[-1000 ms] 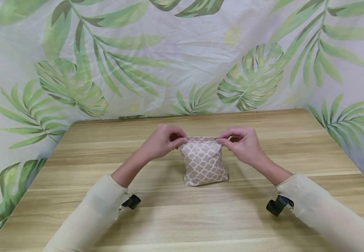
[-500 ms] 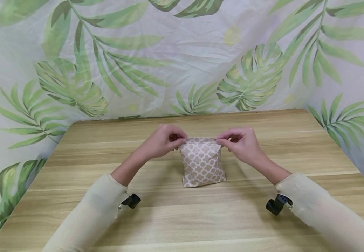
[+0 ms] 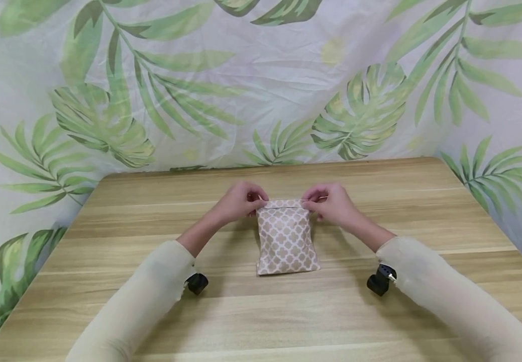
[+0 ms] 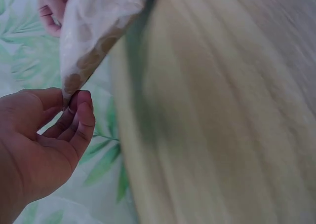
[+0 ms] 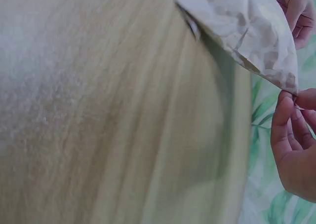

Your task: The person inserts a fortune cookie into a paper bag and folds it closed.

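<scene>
A small beige fabric pouch [image 3: 284,241] with a white lattice pattern stands at the middle of the wooden table, its lower edge toward the person. My left hand [image 3: 239,203] pinches its top left corner between thumb and fingertips. At the top right corner, my right hand [image 3: 333,203] pinches the cloth the same way. Between the two hands the top band lies folded over, with a dark line beneath it. In the left wrist view the pouch [image 4: 94,31] rises from the pinching fingers. The right wrist view shows its crumpled side [image 5: 247,31]. Whatever is inside is hidden.
The wood-grain table [image 3: 288,322] reaches back to a hanging cloth [image 3: 283,90] printed with green leaves. A small black camera [image 3: 197,284] sits under the left sleeve, and another black camera [image 3: 380,280] under the right sleeve.
The right hand has moved left, nearer the left hand, and the pouch's top has narrowed. Its lower edge has come slightly toward the person, and more of the folded top band shows.
</scene>
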Motion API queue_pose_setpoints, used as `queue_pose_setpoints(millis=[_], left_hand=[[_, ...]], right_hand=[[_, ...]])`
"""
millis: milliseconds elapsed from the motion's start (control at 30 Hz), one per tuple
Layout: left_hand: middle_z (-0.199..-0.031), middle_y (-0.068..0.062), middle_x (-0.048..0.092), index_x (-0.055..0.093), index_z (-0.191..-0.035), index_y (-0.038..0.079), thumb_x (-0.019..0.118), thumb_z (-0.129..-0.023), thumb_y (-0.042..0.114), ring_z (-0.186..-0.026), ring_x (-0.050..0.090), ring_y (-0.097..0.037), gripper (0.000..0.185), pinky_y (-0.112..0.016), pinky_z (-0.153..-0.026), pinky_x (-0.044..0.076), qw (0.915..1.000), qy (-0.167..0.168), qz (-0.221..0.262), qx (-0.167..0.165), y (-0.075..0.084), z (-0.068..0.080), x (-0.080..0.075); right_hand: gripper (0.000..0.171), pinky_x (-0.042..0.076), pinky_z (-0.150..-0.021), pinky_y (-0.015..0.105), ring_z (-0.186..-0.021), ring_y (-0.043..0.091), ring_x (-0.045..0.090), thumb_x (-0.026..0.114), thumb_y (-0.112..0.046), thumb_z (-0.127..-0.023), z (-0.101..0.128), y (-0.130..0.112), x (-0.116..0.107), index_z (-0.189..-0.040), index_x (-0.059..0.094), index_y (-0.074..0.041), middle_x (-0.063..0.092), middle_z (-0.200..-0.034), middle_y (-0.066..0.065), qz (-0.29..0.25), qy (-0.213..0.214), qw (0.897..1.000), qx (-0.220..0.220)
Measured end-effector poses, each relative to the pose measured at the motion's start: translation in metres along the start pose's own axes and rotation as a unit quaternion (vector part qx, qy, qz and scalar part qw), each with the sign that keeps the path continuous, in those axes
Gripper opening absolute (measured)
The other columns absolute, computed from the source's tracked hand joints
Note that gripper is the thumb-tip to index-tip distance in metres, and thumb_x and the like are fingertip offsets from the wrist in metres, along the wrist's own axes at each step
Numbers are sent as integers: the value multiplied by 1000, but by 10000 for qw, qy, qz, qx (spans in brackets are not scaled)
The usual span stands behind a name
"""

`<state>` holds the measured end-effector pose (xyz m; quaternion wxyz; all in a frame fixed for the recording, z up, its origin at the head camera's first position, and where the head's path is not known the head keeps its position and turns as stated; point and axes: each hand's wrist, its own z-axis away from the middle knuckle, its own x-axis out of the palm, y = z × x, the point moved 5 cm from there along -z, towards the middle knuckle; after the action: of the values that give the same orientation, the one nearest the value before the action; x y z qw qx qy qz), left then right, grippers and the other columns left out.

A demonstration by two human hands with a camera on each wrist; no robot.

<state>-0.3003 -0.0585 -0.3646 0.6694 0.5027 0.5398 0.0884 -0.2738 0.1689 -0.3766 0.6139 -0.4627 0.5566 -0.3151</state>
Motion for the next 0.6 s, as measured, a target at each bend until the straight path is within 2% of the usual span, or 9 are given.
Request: queue_pose_setpoints(millis=[133,333,467,600], left_hand=[[-68,-7,65,74,-98,-7,67,-97,-2,-53,60,-21,9,-23,-53,49,9991,-155,-374,-130,-8,-6,6],[-69,-7,66,75,-99,-6,66,-100,2,-57,65,-31,12,-24,-53,52,9976,-211,-616,-244,-10,-8,8],[-72,-6,67,76,-102,-4,66,-101,6,-60,67,-32,15,-24,-53,51,9973,-257,-616,-313,-12,-6,8],[-82,-8,71,75,-110,-3,64,-103,11,-63,68,-30,20,-24,-53,49,9968,-385,-574,-401,-14,-2,9]], right_hand=[[8,53,-48,25,-58,20,62,75,1,-93,-6,6,4,-97,73,8,70,-79,10,363,-76,9993,-44],[7,51,-47,24,-58,20,63,73,-1,-94,-10,14,7,-96,72,6,70,-80,11,406,-150,9990,78],[13,51,-48,25,-59,18,62,71,-3,-97,-8,16,7,-104,71,8,71,-85,13,320,-270,9990,183],[26,54,-52,26,-61,17,62,68,-6,-99,-4,17,7,-119,67,11,71,-95,18,253,-416,9985,244]])
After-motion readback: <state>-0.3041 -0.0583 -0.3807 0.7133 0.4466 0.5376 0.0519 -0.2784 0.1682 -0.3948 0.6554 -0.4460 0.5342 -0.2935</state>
